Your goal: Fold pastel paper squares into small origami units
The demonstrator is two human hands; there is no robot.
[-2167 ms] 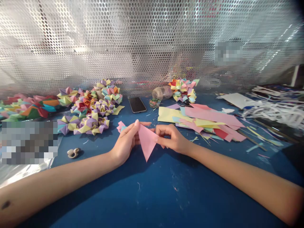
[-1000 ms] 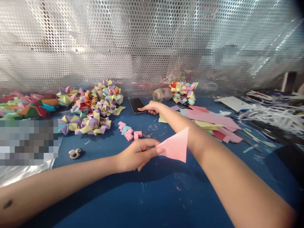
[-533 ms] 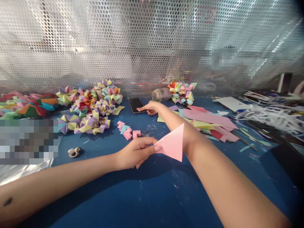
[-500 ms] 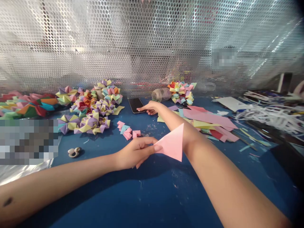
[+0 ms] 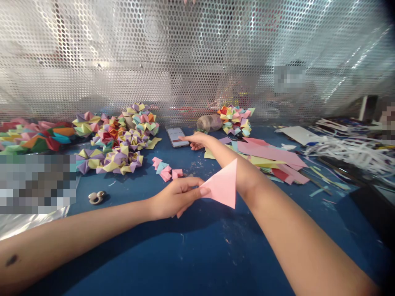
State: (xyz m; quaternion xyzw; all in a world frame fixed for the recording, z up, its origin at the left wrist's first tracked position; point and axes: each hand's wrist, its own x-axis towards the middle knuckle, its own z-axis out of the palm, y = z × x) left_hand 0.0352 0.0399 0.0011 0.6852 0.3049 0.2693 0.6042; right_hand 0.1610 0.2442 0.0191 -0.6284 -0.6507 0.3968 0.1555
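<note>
Head view: left hand (image 5: pixel 173 199) fingers pinching pink triangle (image 5: pixel 224 187); right hand (image 5: pixel 197 140) fingers, seemingly open, on phone (image 5: pixel 175 136).

Blue surface (image 5: pixel 203 255), scuffed w/ pale flecks, runs under and beyond the left hand (image 5: pixel 175 198). Perforated metal screen (image 5: pixel 154 53) stands across the back, well past the right hand (image 5: pixel 197 140), w/ clear plastic sheeting behind it. Bright glare on the sheeting, upper right.
</note>
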